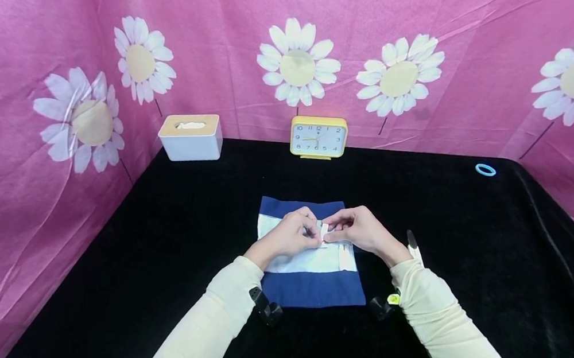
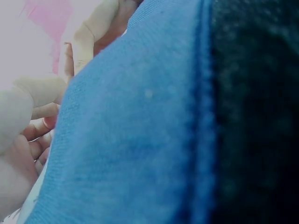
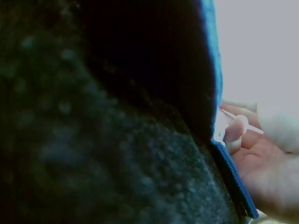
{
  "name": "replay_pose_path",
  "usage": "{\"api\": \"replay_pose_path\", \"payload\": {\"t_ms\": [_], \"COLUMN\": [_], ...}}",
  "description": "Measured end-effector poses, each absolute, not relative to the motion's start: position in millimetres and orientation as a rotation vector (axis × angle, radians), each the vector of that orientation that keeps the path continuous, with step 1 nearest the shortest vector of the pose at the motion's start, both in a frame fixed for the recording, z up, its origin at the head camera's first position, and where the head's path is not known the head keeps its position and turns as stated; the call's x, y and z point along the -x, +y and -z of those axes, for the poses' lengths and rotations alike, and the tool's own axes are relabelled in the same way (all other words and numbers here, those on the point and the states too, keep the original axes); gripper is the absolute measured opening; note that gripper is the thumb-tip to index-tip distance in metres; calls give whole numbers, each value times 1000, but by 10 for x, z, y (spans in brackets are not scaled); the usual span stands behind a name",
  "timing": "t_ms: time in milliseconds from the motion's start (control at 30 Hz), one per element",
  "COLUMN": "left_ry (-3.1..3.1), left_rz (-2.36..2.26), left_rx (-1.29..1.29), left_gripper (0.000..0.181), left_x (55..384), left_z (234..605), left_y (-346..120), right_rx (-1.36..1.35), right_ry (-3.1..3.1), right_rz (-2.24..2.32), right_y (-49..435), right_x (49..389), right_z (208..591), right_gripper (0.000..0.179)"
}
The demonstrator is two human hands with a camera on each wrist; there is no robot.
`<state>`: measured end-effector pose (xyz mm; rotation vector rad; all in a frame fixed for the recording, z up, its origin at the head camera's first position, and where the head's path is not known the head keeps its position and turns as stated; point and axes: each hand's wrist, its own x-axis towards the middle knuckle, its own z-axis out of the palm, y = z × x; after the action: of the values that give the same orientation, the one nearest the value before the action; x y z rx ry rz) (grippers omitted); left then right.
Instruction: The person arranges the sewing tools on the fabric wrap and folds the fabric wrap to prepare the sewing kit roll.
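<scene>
A cloth panel point(image 1: 315, 291) with dark blue bands at its far and near ends and a pale middle lies on the black table cover. Over its pale part, my left hand point(image 1: 292, 234) and right hand point(image 1: 362, 229) meet fingertip to fingertip. Between them stands a narrow white strip point(image 1: 324, 230). My right thumb and forefinger pinch it from the right; bent left fingers pinch at its lower left side. To the right lies a second white tab point(image 1: 345, 258) with a small dark slit. In the right wrist view, the right hand point(image 3: 261, 163) shows beyond the cloth's blue edge point(image 3: 233, 179).
At the back stand a white tissue box point(image 1: 192, 142) with a wooden lid and a yellow clock point(image 1: 318, 137). A light blue ring point(image 1: 485, 170) lies far right. Pink flowered fabric point(image 1: 228, 35) hangs around the black-covered table point(image 1: 166, 248). Dark wrist devices point(image 1: 266, 308) hang near the cloth.
</scene>
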<state>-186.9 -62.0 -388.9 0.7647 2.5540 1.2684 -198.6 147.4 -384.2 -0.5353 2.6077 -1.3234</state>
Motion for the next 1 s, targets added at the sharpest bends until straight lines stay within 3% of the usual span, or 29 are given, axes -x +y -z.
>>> {"api": "replay_pose_path", "payload": {"t_ms": [367,1000], "left_ry": [2556,2504], "left_rz": [-1251,-1335], "left_rx": [-819,-882], "left_gripper": [9,11], "left_x": [1873,1871], "left_z": [3901,3951], "left_y": [-628,-628], "right_rx": [628,621], "right_ry": [2639,2587], "right_rz": [1236,1291], "right_y": [1479,1471], "right_x": [1979,1998], "right_z": [3861,3871], "right_gripper": [32,26]}}
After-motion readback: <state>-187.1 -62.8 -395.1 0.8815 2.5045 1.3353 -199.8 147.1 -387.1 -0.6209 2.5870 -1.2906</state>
